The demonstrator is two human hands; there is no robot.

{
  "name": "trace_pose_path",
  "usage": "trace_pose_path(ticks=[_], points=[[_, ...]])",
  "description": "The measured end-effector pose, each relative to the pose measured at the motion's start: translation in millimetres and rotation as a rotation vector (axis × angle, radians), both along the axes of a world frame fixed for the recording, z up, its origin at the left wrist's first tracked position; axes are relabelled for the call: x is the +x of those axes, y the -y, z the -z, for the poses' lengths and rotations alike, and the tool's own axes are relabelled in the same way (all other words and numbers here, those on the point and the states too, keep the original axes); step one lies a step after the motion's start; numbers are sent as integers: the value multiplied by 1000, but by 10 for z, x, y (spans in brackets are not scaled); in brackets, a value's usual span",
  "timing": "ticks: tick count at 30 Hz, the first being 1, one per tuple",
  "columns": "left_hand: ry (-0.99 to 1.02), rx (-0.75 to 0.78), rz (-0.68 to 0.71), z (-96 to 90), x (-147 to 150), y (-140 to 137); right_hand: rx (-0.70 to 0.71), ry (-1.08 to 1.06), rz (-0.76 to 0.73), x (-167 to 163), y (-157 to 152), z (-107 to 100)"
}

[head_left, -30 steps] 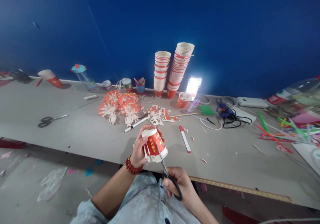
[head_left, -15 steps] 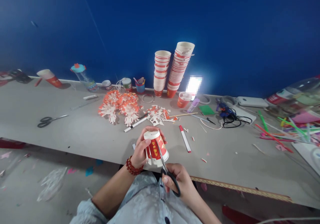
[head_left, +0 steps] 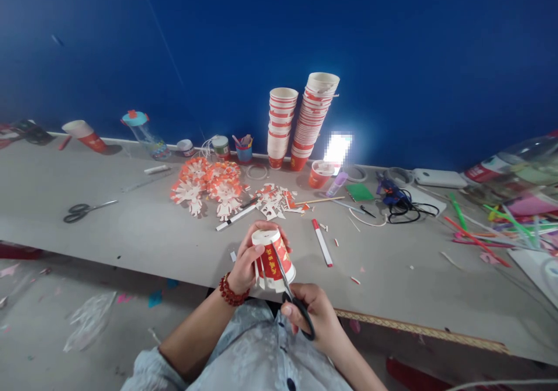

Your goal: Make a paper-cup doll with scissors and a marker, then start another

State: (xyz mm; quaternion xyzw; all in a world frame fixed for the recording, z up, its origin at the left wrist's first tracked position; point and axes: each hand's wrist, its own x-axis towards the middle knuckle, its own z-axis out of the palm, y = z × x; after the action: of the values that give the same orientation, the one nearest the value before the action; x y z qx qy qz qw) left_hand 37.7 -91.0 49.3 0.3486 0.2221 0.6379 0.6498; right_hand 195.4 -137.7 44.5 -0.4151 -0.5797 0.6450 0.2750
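Note:
A red and white paper cup (head_left: 271, 266) is held upside down over the table's front edge, its white base facing up. My left hand (head_left: 249, 260) is wrapped round it from the left and behind. Cut strips hang from the cup's lower left side. My right hand (head_left: 311, 309) grips black-handled scissors (head_left: 300, 309) by the loops. The scissor blades lie along the cup's side, pointing up toward its base. Beyond the cup are white and red paper scraps (head_left: 272, 200) and several orange-and-white paper cutout figures (head_left: 207, 185).
Two tall stacks of paper cups (head_left: 283, 126) stand against the blue wall, beside a bright blurred screen (head_left: 337, 150). Another pair of scissors (head_left: 87, 210) lies at left. A red-capped marker (head_left: 322, 243), a blue glue gun (head_left: 392, 196) and colourful strips (head_left: 514, 228) lie at right.
The cup and both hands have shifted very slightly. The scissor blades appear closer together on the cup. My grip on both things is the same.

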Motion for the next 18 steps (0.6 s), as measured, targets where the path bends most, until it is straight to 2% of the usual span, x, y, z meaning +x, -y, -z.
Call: trace_pose_path(ticks=[7,12,14,18], points=[[-19,3,12,7,-14,-10,70,76,60,13,9,27],[-52,6,-40,14,12,13,156,154,109,15,9,80],[-55,1,-63,-2,13,11,125,146,73,23,15,73],[-6,-60,-104,-45,-46,-39,70,72,-91,104,65,38]])
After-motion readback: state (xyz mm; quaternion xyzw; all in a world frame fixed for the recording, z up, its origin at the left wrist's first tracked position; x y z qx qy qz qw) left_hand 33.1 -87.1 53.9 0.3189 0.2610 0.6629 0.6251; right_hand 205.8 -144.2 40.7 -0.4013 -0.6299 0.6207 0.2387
